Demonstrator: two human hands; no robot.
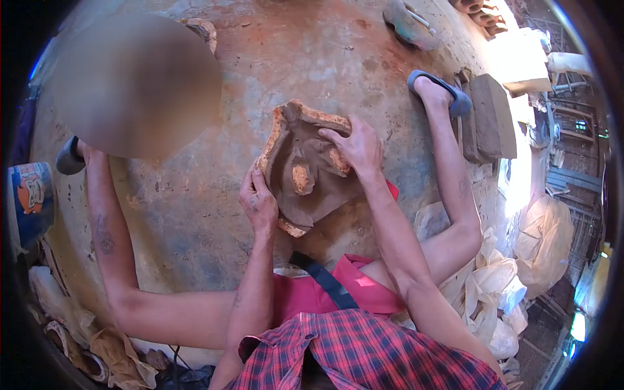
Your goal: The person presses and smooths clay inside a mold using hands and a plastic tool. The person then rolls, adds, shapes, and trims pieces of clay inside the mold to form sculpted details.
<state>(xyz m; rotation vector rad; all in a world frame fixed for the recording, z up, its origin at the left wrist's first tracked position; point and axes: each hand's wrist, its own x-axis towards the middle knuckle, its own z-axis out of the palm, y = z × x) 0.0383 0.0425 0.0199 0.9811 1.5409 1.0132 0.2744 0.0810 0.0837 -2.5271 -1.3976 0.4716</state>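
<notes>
A hollow, orange-rimmed mould (279,140) is held up over the floor between my knees. Dark wet-looking clay (325,190) lines its inside, with orange patches showing through in the middle and at the right. My left hand (259,205) grips the mould's left edge, fingers closed on the rim. At the upper right edge, my right hand (359,148) holds it too, with a finger or thumb reaching over onto the clay inside. The underside of the mould is hidden.
Grey-brown clay blocks (491,117) stand beside my right foot. A rounded pale object with a stick-like piece on it (418,25) lies farther off. A blue bucket (31,205) is at the left. Crumpled plastic sheets (487,279) lie at the right. A blurred patch covers the upper left.
</notes>
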